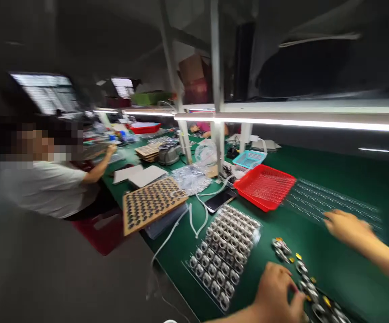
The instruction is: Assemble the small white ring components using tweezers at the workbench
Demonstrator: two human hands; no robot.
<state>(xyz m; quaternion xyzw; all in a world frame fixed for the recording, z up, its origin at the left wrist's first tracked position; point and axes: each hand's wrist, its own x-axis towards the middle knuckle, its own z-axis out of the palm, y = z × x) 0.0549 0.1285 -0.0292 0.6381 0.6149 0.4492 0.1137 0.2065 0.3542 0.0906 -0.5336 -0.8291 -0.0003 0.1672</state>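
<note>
Dozens of silvery metal pieces (217,259) fill a clear tray (256,235) at ten o'clock from the worker's left hand (277,289). That hand is half curled beside loose metal pieces (301,268), strung from one round to four o'clock; I can't tell whether it pinches one. They look rigid, slick and light, best taken by the rim. Beyond lies a clear ribbed sheet (332,198), probably flimsy, wanting opposite edges held; the right hand (348,229), loosely bent, is at its five o'clock, grip unclear.
</note>
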